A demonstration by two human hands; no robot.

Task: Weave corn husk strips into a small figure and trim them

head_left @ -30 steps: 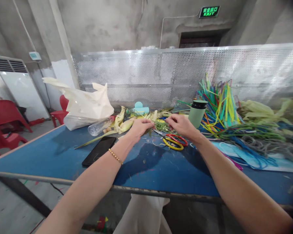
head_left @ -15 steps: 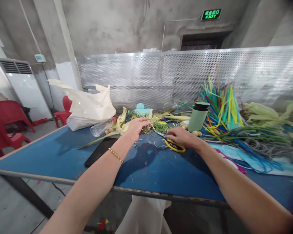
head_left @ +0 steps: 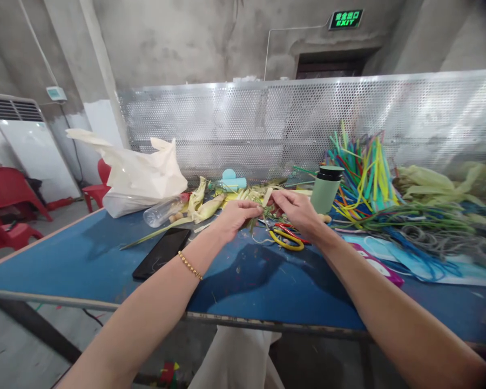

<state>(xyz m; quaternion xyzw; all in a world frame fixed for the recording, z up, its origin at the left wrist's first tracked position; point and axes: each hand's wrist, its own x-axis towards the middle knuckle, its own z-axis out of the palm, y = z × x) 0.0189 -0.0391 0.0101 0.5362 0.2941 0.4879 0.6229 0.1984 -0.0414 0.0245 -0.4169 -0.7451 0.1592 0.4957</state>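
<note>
My left hand, with a gold bead bracelet at the wrist, is closed in a pinch over the middle of the blue table. Close to it, the fingertips of my right hand are pinched too. Between them stands a short pale strip of corn husk, which both hands appear to grip; its lower end is hidden by fingers. Green shreds lie around the fingertips. Just below my right hand, scissors with a yellow handle loop rest on the table beside a red-handled tool, partly covered.
Left of my hands are a black phone, corn husks, a clear bottle and a white bag. At right stand a green cup, colourful strips, cords and face masks. A perforated metal panel closes the back.
My right hand has let go of the scissors, which now lie on the table, and has moved up and left to meet my left hand. The view has shifted slightly.
</note>
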